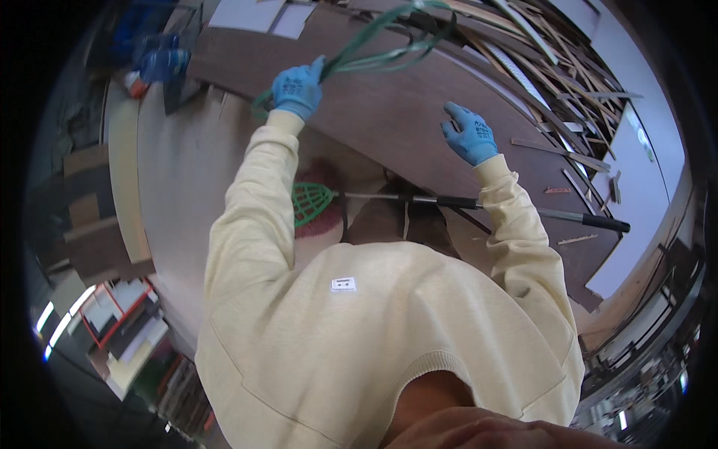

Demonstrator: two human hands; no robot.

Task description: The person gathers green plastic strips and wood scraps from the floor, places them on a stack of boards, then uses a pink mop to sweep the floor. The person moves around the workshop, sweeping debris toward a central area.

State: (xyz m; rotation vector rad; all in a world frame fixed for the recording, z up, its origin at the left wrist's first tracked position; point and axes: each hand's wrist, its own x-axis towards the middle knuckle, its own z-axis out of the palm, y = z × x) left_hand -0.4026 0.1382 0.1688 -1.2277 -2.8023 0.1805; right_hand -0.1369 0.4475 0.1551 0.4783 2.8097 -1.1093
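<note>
My left hand (pixel 298 90), in a blue glove, is closed around a loose bundle of green plastic strapping (pixel 366 54). The loops spread out to the right of the fist, blurred by motion, and a short end hangs on its left. Out to the right, my right hand (pixel 471 136), also gloved in blue, holds nothing, its fingers apart and slightly bent, over a large brown board (pixel 404 112). Nearer my body lies a long pole (pixel 553 215) with black grips and a green lattice head (pixel 311 203). Reddish bristle-like material shows around that head.
Many thin wood and board strips (pixel 553 75) are heaped at the far right, beside a white panel (pixel 643 172). White sheet pieces (pixel 258 15) lie at the far edge. A blue plastic bottle (pixel 164 65) stands at the far left, and stacked boards (pixel 93 217) line the left side.
</note>
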